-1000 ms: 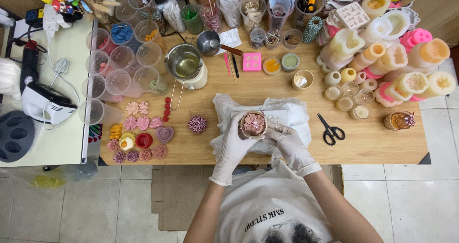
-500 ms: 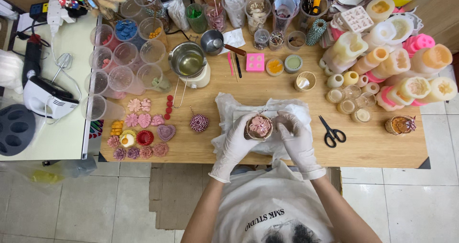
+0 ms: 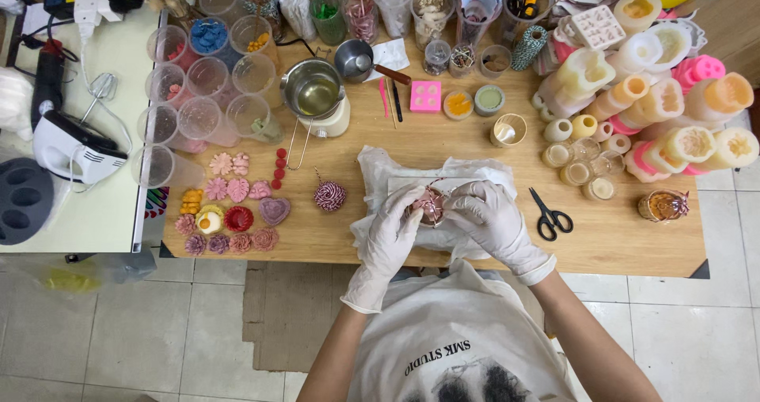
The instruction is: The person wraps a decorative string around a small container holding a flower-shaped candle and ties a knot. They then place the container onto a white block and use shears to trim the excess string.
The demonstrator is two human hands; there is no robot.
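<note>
Both of my hands wear white gloves and meet over a crumpled white cloth point(image 3: 388, 176) on the wooden table point(image 3: 633, 240). My left hand point(image 3: 393, 232) cups a small round candle jar point(image 3: 428, 206) topped with a pink wax flower and wound with red-and-white string. My right hand point(image 3: 487, 218) closes over the jar's right side, its fingers on the rim and the string. The hands hide most of the jar.
Black scissors point(image 3: 548, 214) lie right of the cloth. A ball of red-white twine point(image 3: 328, 195) and pink wax flowers point(image 3: 237, 190) sit to the left. A metal melting pot point(image 3: 314, 91), plastic cups point(image 3: 198, 121), silicone moulds point(image 3: 633, 93) and a finished jar point(image 3: 663, 205) crowd the far side.
My right hand has moved in from the jar's right edge and now covers more of it. The jar has tipped so less of the pink flower shows. The view shifted slightly.
</note>
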